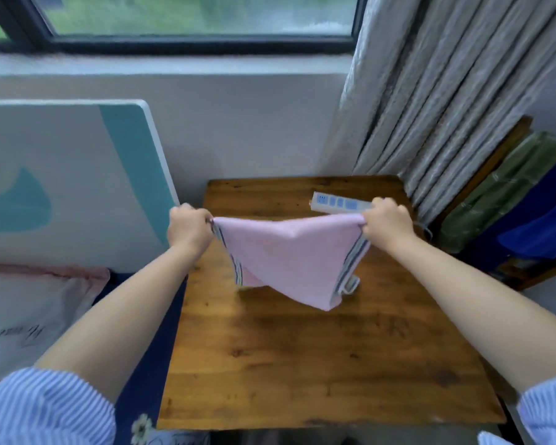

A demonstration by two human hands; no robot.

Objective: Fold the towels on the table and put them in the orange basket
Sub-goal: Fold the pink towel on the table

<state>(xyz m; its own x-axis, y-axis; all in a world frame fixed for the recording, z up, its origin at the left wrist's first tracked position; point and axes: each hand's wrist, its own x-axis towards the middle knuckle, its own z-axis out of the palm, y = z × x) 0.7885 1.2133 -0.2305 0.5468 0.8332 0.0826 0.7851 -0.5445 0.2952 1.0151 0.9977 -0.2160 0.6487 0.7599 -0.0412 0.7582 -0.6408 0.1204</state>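
Left hand (188, 228) and right hand (386, 223) each pinch a top corner of the pink towel (289, 255), which hangs over the table (302, 364) at 12 o'clock. Recommend keeping corners level and lowering evenly before folding. Basket not in view.

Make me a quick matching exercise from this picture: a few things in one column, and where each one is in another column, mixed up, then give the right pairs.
Things:
1. pink towel
2. power strip
3. curtain
4. striped sleeve

Places or states:
A. lying on the far part of the wooden table
B. hanging at the right of the window
C. held up by its top corners between the left hand and the right hand
D. at the bottom left corner, on the left arm

Pairs: 1-C, 2-A, 3-B, 4-D
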